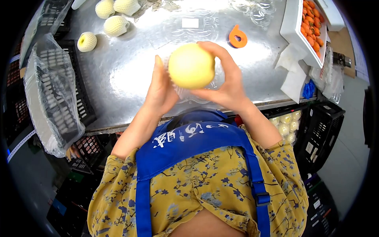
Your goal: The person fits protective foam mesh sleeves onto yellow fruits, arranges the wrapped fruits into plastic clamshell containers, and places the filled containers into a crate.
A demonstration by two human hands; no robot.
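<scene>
Above the metal table I hold up a round yellow fruit (191,66), like an apple or a pear. My right hand (229,81) grips its right side, thumb below and fingers over the top. At the fruit's left side, my left hand (160,87) cups a whitish foam net (181,93), thumb pointing up; its other fingers are partly hidden. The net lies between that palm and the fruit. Behind the fruit is a clear plastic clamshell (205,29) with a white label (190,23). An orange tape dispenser (237,37) lies right of it.
Several foam-netted fruits (116,26) sit at the table's back left. A white box of small orange fruits (312,23) stands at the right edge. More clear packaging (256,10) lies at the back. Plastic-covered packaging (51,94) and a black crate (81,100) border the left side.
</scene>
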